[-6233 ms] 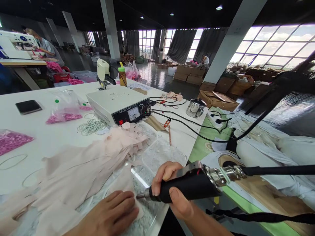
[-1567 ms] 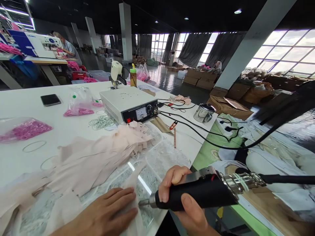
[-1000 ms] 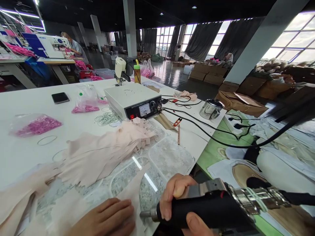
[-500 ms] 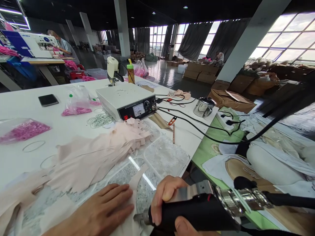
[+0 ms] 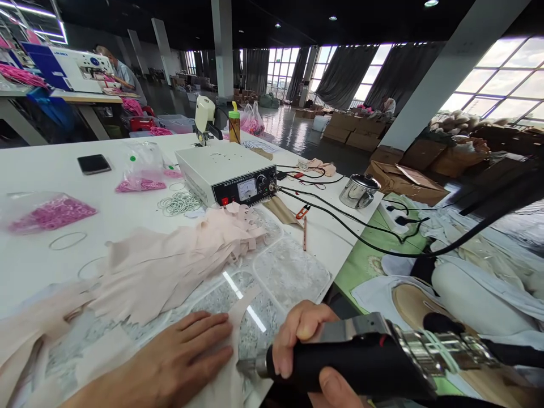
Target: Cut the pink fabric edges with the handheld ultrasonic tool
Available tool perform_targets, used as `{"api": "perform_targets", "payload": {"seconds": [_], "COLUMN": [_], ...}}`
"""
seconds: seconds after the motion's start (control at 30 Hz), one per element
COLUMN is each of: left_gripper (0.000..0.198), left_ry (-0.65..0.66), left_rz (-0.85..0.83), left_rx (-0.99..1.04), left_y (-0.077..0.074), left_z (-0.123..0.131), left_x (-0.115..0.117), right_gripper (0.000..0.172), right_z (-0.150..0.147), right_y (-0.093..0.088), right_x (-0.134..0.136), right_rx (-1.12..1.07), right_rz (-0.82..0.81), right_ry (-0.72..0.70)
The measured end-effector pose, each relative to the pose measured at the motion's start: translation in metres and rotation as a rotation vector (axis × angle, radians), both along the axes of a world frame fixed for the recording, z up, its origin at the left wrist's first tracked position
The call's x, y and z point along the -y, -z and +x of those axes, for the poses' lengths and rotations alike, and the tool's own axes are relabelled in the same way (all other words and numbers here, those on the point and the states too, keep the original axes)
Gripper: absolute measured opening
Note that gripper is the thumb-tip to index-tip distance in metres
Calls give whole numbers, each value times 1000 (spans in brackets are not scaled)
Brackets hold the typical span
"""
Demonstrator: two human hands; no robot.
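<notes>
My left hand (image 5: 178, 357) lies flat with its fingers stretched out on a pale pink fabric piece (image 5: 238, 317) at the near edge of the table. In my right hand (image 5: 304, 340) is a black handheld ultrasonic cutter (image 5: 348, 365), its metal tip pointing left at the fabric beside my left fingertips. Whether the tip touches the cloth I cannot tell. A pile of cut pale pink fabric pieces (image 5: 170, 260) rests beyond my left hand. Under the fabric is a clear sheet over a marbled grey mat (image 5: 293, 269).
A white control box (image 5: 229, 164) with a meter stands mid-table, its black cables running right. Around it are a metal mug (image 5: 359, 191), an orange snap-off knife (image 5: 302, 212), a phone (image 5: 94, 164) and a bag of pink pieces (image 5: 51, 212). White and beige padded pieces (image 5: 467, 289) lie at right.
The view has swung slightly left. My right hand and the cutter appear a little farther right in the picture; my left hand stays flat on the fabric.
</notes>
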State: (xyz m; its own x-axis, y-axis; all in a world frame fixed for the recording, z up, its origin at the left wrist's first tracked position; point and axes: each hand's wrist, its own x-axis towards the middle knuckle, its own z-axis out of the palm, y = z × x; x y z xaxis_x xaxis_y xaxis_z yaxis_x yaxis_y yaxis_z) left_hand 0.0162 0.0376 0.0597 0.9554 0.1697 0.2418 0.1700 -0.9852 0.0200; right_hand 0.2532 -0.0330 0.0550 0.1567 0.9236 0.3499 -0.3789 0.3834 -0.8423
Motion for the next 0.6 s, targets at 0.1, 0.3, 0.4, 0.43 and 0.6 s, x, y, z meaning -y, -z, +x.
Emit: {"api": "perform_targets", "payload": {"seconds": [0.1, 0.3, 0.4, 0.43, 0.6], "left_gripper": [36, 26, 23, 23, 35], "left_ry": [-73, -295, -344, -342, -322], "left_rz": [-11, -7, 28, 38, 49], "left_rx": [117, 257, 224, 210, 156], "left_y": [3, 8, 16, 20, 35], "left_z": [1, 17, 18, 17, 10], "left_x": [6, 10, 6, 5, 1], "right_gripper": [20, 18, 19, 19, 18], "right_z": [7, 13, 12, 12, 13], "right_y": [-9, 5, 16, 18, 20], "right_x": [-9, -47, -58, -60, -61], "right_rx": [-40, -113, -98, -93, -81], "right_rz": [82, 228, 258, 254, 275], "right_ry": [113, 235, 258, 259, 239]}}
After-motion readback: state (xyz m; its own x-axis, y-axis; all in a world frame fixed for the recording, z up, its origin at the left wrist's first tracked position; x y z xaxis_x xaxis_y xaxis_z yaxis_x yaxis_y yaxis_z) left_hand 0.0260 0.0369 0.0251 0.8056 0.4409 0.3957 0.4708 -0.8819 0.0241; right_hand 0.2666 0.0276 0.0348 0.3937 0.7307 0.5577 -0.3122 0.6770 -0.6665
